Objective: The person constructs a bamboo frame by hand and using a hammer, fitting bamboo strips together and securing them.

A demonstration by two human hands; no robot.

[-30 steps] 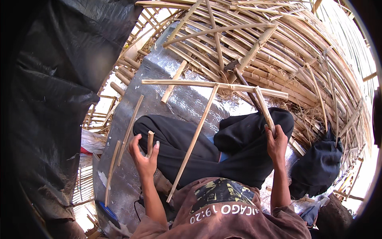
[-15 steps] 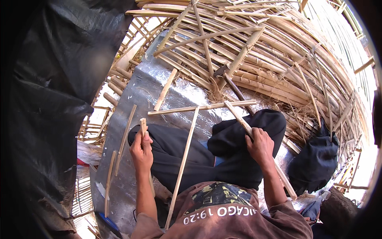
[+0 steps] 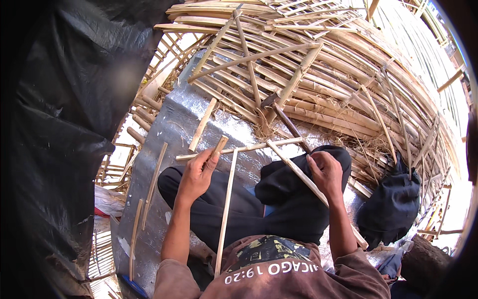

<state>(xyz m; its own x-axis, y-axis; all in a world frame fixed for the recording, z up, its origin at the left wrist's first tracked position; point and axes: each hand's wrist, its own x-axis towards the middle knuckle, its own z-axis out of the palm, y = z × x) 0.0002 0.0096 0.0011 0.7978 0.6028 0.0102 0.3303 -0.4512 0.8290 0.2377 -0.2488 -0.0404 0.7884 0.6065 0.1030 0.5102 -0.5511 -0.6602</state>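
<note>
Bamboo between fingers: pinches a cut piece (image 3: 219, 144) in left hand (image 3: 195, 178); curls right hand (image 3: 327, 174) beside slanting stick (image 3: 298, 172), cannot tell whether gripping. Seems at the positioning step; calls for steady pinching, clear of the crosswise stick (image 3: 255, 147) beyond the fingertips.

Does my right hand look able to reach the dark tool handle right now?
Probably yes: your right hand is close to the near end of the dark tool handle, with nothing evident between them.
</note>
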